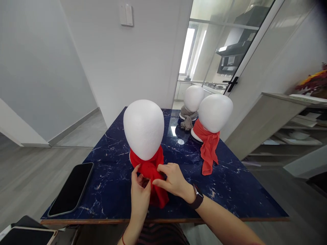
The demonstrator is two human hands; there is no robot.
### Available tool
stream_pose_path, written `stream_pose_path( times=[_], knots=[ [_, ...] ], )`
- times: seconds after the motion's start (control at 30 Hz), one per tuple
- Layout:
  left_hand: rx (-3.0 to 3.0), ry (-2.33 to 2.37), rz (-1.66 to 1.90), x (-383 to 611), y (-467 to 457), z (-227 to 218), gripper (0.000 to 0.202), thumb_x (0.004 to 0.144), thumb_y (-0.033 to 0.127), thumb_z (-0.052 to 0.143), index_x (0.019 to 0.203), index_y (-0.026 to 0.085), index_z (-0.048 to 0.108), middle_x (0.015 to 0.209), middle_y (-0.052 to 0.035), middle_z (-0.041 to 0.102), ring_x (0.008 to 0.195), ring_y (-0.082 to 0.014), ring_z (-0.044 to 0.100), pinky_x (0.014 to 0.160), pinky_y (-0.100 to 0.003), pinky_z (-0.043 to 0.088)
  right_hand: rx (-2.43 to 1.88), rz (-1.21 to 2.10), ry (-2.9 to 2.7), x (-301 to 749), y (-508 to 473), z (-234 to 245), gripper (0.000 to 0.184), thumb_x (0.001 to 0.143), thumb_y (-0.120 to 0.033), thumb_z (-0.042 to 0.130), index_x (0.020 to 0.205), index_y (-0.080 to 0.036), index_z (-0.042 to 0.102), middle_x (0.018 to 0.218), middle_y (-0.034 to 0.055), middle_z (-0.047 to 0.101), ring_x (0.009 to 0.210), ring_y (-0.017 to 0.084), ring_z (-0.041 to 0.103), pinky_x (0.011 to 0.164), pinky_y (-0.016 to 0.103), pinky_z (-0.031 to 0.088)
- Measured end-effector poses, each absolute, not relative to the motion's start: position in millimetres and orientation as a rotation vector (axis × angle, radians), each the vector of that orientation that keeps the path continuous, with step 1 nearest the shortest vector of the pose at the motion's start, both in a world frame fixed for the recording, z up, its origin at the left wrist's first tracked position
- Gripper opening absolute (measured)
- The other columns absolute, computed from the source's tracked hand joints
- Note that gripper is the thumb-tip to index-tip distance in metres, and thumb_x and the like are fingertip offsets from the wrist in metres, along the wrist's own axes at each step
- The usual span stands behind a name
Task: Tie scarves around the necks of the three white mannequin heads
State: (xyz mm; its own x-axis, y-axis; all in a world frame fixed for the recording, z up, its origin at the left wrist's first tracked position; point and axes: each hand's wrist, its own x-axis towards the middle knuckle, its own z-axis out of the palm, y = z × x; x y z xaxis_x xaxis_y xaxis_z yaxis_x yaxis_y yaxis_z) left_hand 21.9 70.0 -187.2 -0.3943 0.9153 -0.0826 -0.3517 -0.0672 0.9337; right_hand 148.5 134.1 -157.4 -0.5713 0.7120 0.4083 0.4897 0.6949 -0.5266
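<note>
A white foam mannequin head [143, 127] stands upright on the table in front of me. Wrapped round its neck is a bright red scarf [160, 195], gathered at the front with its end hanging down onto the tabletop. My left hand [141, 190] grips the gathered part from the left, thumb and fingers curled on the cloth. From the right, my right hand [171, 178] pinches the same cloth between thumb and forefinger. Some of the fingertips are hidden by the hands and the folds. A dark smartwatch [197, 196] is on my right wrist.
The dark blue marbled table [109, 185] carries a phone [71, 189] at its left edge. To the right stand a mannequin head [216, 112] with a coral scarf [209, 149] and another head [193, 98] with a grey scarf [187, 121]. A shelf unit [255, 119] is beyond the table.
</note>
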Motion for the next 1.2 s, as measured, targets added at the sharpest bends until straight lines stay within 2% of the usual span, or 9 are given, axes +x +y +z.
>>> stream_pose_path(
  times=[0.1,0.3,0.43,0.53,0.73,0.9,1.0,1.1,1.2],
  knots=[
    [0.778,1.35,1.673,19,72,-187,0.069,0.07,0.032,0.072,0.128,0.022,0.038,0.095,-0.0075,0.066,0.082,-0.0194,0.065,0.074,-0.03,0.05,-0.923,0.781,-2.305,151,134,-159,0.047,0.073,-0.062,0.061,0.061,-0.017,0.05,0.054,-0.0043,0.044,0.05,0.008,0.035,0.053,0.023,0.026],
    [1.081,1.667,1.541,3,68,-192,0.072,0.073,0.041,0.067,0.133,0.023,0.032,0.061,0.007,0.054,0.057,-0.0133,0.053,0.062,-0.025,0.045,-0.733,1.645,-1.715,154,155,-165,0.03,0.076,-0.045,0.065,0.078,-0.015,0.058,0.076,0.0004,0.062,0.067,0.013,0.056,0.063,0.025,0.043],
    [1.341,1.908,1.299,-30,57,-201,0.041,0.075,0.046,0.06,0.108,0.022,0.053,0.056,0.0068,0.047,0.051,-0.0128,0.047,0.055,-0.024,0.038,-0.767,1.803,-1.295,151,168,-170,0.03,0.076,-0.046,0.064,0.082,-0.018,0.054,0.072,0.0007,0.066,0.062,0.016,0.063,0.062,0.029,0.05],
    [1.432,2.196,1.022,-60,49,-200,0.021,0.08,0.039,0.05,0.09,0.024,0.06,0.064,0.0019,0.056,0.059,-0.0159,0.054,0.057,-0.025,0.037,-0.814,1.799,-1.187,148,177,-173,0.031,0.076,-0.048,0.064,0.081,-0.02,0.052,0.065,-0.0012,0.064,0.054,0.015,0.061,0.054,0.027,0.049],
    [1.429,2.623,0.546,-91,44,-184,0.028,0.083,0.036,0.041,0.097,0.026,0.063,0.079,-0.0045,0.068,0.066,-0.0241,0.059,0.055,-0.028,0.031,-0.812,1.671,-1.148,147,192,-180,0.029,0.076,-0.047,0.065,0.079,-0.021,0.051,0.071,-0.0022,0.063,0.054,0.013,0.059,0.053,0.026,0.048],
    [1.494,1.952,0.799,-52,46,-189,0.034,0.082,0.045,0.047,0.093,0.019,0.067,0.06,-0.0009,0.06,0.055,-0.0172,0.052,0.053,-0.025,0.033,-0.793,1.456,-1.307,144,184,-177,0.027,0.081,-0.047,0.059,0.078,-0.022,0.049,0.071,-0.0029,0.057,0.061,0.013,0.057,0.059,0.026,0.047],
    [1.501,1.525,0.926,-16,54,-188,0.039,0.085,0.048,0.044,0.089,0.017,0.066,0.071,-0.002,0.063,0.062,-0.0153,0.053,0.055,-0.023,0.036,-0.799,1.226,-1.501,145,168,-169,0.027,0.083,-0.045,0.058,0.078,-0.02,0.051,0.07,-0.0026,0.054,0.064,0.012,0.053,0.061,0.024,0.044],
    [1.535,1.412,0.924,0,63,-183,0.037,0.086,0.045,0.044,0.085,0.015,0.065,0.072,-0.0025,0.063,0.064,-0.0154,0.053,0.059,-0.023,0.039,-0.686,1.098,-1.765,150,152,-163,0.029,0.081,-0.046,0.059,0.078,-0.018,0.055,0.068,-0.0029,0.051,0.061,0.009,0.046,0.057,0.021,0.038],
    [1.576,1.449,0.859,-11,68,-181,0.038,0.087,0.041,0.041,0.07,0.015,0.063,0.067,-0.0034,0.062,0.063,-0.0165,0.053,0.06,-0.025,0.041,-0.474,1.114,-2.103,156,145,-160,0.041,0.088,-0.049,0.046,0.065,-0.016,0.053,0.058,-0.0031,0.047,0.052,0.008,0.04,0.052,0.021,0.032]
  ],
)
